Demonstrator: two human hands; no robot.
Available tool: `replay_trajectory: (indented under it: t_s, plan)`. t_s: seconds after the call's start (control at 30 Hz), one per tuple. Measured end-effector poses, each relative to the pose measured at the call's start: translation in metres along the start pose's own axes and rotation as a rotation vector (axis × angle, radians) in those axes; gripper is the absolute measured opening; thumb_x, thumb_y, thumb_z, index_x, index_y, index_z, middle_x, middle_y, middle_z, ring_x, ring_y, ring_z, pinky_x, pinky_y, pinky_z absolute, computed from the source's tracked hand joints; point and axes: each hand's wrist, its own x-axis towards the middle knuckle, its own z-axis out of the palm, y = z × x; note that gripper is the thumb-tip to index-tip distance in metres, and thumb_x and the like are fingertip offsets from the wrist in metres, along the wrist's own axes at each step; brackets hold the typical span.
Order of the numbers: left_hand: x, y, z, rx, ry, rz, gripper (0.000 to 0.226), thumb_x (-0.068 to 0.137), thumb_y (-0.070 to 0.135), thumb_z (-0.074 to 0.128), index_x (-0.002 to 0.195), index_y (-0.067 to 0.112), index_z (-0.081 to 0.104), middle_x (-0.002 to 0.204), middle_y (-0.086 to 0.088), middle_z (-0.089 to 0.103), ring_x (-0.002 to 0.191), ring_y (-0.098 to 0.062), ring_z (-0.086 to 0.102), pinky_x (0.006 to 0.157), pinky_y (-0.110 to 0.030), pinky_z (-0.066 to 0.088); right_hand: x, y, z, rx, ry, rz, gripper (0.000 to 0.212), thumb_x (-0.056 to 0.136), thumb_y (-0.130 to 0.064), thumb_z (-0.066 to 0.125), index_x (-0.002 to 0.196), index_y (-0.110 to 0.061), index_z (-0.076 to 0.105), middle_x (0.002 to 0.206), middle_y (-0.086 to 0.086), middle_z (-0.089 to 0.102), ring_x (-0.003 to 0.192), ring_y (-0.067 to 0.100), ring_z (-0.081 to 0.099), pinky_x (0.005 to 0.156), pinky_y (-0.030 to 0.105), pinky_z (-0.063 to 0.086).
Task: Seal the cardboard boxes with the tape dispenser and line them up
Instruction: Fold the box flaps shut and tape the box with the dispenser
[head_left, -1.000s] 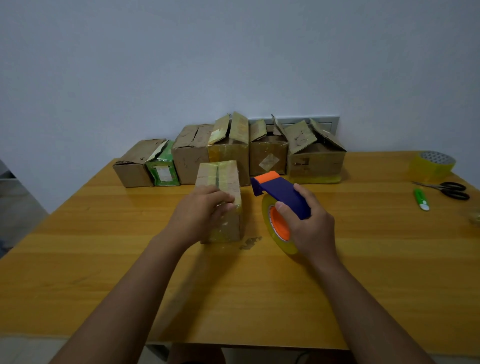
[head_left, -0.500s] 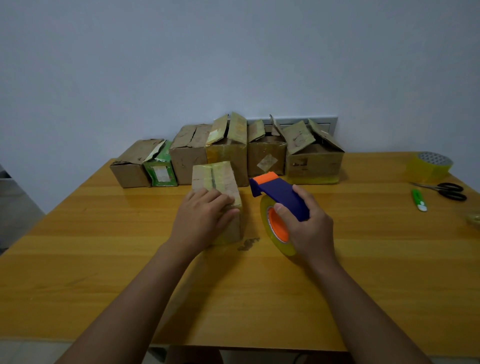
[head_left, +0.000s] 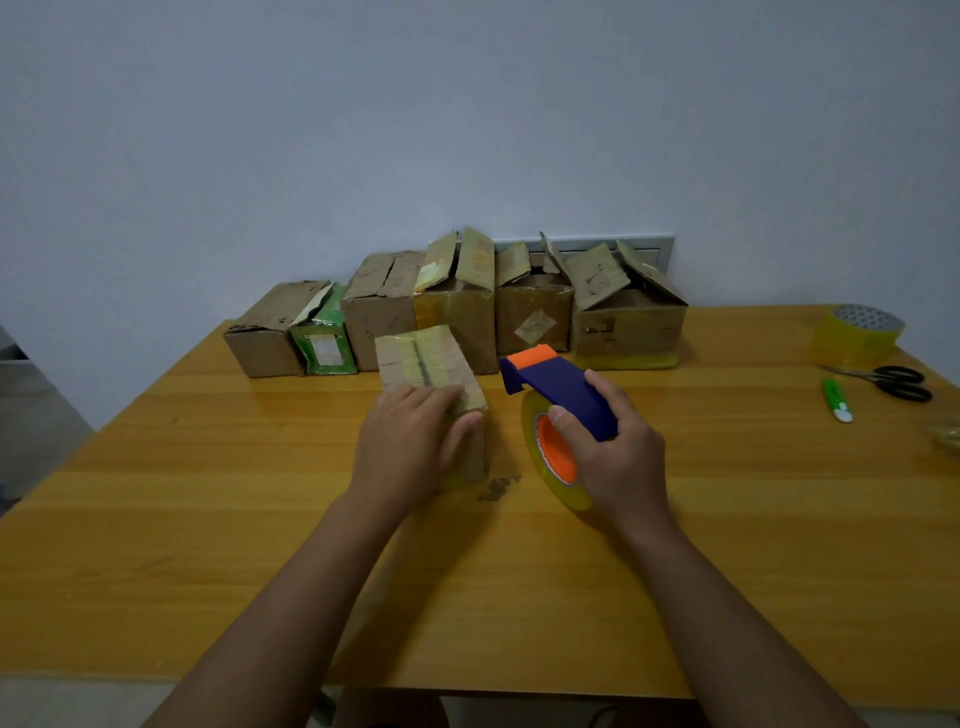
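The left hand (head_left: 410, 447) lies flat on the near end of the taped box (head_left: 428, 384), fingers straight and pressing on its top, thumb against the right side. This box stands on the table (head_left: 727, 545) just in front of the back row, near the middle of the far edge. A yellow tape strip runs along its top seam.

The right hand (head_left: 613, 457) grips the blue handle of the tape dispenser (head_left: 558, 410), fingers curled round it. The dispenser sits just right of the taped box, apart from it; its orange tip points toward the far edge, and its yellow tape roll hangs low over the tabletop.

The row of boxes (head_left: 519, 317) stands along the far edge, side by side. The three rightmost have raised flaps. A green box (head_left: 324, 338) is second from the left.

At the far right corner lies a spare tape roll (head_left: 860, 335). Scissors (head_left: 893, 382) and a green cutter (head_left: 836, 400) lie near the right edge.
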Motion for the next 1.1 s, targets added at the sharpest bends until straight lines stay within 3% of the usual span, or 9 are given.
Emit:
replay_trajectory:
  t_s: [0.1, 0.3, 0.4, 0.5, 0.6, 0.7, 0.83, 0.93, 1.1]
  plan:
    - [-0.001, -0.014, -0.003, -0.087, -0.02, 0.037, 0.044, 0.094, 0.049, 0.039, 0.115, 0.023, 0.069, 0.11, 0.003, 0.071, 0.102, -0.022, 0.059, 0.079, -0.034, 0.038, 0.001, 0.0, 0.001, -0.007, 0.011, -0.007, 0.064, 0.085, -0.046, 0.068, 0.142, -0.026, 0.047, 0.117, -0.014, 0.05, 0.097, 0.008, 0.055, 0.075, 0.023, 0.052]
    - [-0.004, -0.021, 0.001, -0.069, -0.044, 0.047, 0.044, 0.095, 0.05, 0.039, 0.123, 0.029, 0.065, 0.122, 0.008, 0.067, 0.112, -0.019, 0.057, 0.086, -0.033, 0.035, 0.001, 0.0, 0.002, -0.006, 0.015, -0.007, 0.063, 0.086, -0.044, 0.068, 0.142, -0.026, 0.046, 0.117, -0.013, 0.05, 0.098, 0.009, 0.054, 0.075, 0.022, 0.051]
    - [-0.006, -0.028, -0.001, -0.113, -0.066, 0.062, 0.041, 0.093, 0.046, 0.051, 0.128, 0.028, 0.061, 0.126, 0.007, 0.064, 0.113, -0.019, 0.055, 0.089, -0.034, 0.035, -0.001, 0.001, 0.002, -0.003, 0.02, -0.013, 0.062, 0.086, -0.043, 0.068, 0.142, -0.025, 0.046, 0.116, -0.013, 0.049, 0.096, 0.008, 0.054, 0.075, 0.022, 0.052]
    - [-0.008, -0.022, -0.001, -0.122, -0.042, -0.008, 0.035, 0.089, 0.032, 0.067, 0.123, 0.022, 0.064, 0.117, 0.001, 0.068, 0.106, -0.023, 0.058, 0.084, -0.034, 0.037, -0.001, 0.0, 0.003, -0.007, 0.027, -0.013, 0.062, 0.086, -0.043, 0.068, 0.142, -0.026, 0.046, 0.116, -0.014, 0.049, 0.097, 0.008, 0.054, 0.074, 0.021, 0.051]
    - [-0.005, -0.009, 0.006, -0.093, 0.018, -0.099, 0.027, 0.086, 0.034, 0.07, 0.108, 0.018, 0.067, 0.109, -0.001, 0.069, 0.098, -0.023, 0.059, 0.079, -0.033, 0.038, -0.001, -0.001, 0.002, -0.009, 0.028, -0.012, 0.062, 0.086, -0.044, 0.068, 0.141, -0.026, 0.046, 0.116, -0.014, 0.049, 0.097, 0.008, 0.054, 0.074, 0.024, 0.053]
    - [-0.006, -0.007, 0.01, -0.096, 0.053, -0.095, 0.028, 0.086, 0.036, 0.07, 0.106, 0.017, 0.068, 0.115, -0.001, 0.066, 0.106, -0.022, 0.055, 0.085, -0.037, 0.041, -0.003, -0.001, 0.001, -0.013, 0.03, -0.026, 0.063, 0.086, -0.044, 0.067, 0.141, -0.026, 0.046, 0.117, -0.015, 0.049, 0.096, 0.007, 0.054, 0.075, 0.024, 0.054]
    - [-0.012, -0.009, 0.006, -0.081, 0.007, -0.102, 0.038, 0.09, 0.048, 0.052, 0.114, 0.022, 0.067, 0.12, 0.0, 0.064, 0.115, -0.023, 0.054, 0.093, -0.043, 0.041, -0.002, 0.0, 0.001, -0.011, 0.033, -0.024, 0.063, 0.085, -0.044, 0.068, 0.141, -0.026, 0.046, 0.118, -0.015, 0.048, 0.097, 0.007, 0.053, 0.076, 0.026, 0.054]
    - [-0.01, -0.01, -0.002, -0.136, -0.011, -0.143, 0.048, 0.092, 0.056, 0.037, 0.113, 0.024, 0.067, 0.116, 0.003, 0.068, 0.11, -0.017, 0.058, 0.092, -0.039, 0.041, -0.001, -0.001, 0.002, -0.016, 0.034, -0.023, 0.062, 0.086, -0.044, 0.068, 0.141, -0.025, 0.047, 0.116, -0.014, 0.049, 0.096, 0.008, 0.054, 0.075, 0.027, 0.054]
    - [-0.006, -0.015, -0.005, -0.116, -0.017, -0.095, 0.047, 0.093, 0.052, 0.037, 0.106, 0.021, 0.07, 0.107, 0.002, 0.072, 0.099, -0.019, 0.064, 0.082, -0.036, 0.043, -0.002, 0.001, 0.002, -0.019, 0.034, -0.031, 0.063, 0.086, -0.044, 0.067, 0.142, -0.025, 0.045, 0.115, -0.014, 0.048, 0.087, 0.003, 0.054, 0.071, 0.02, 0.051]
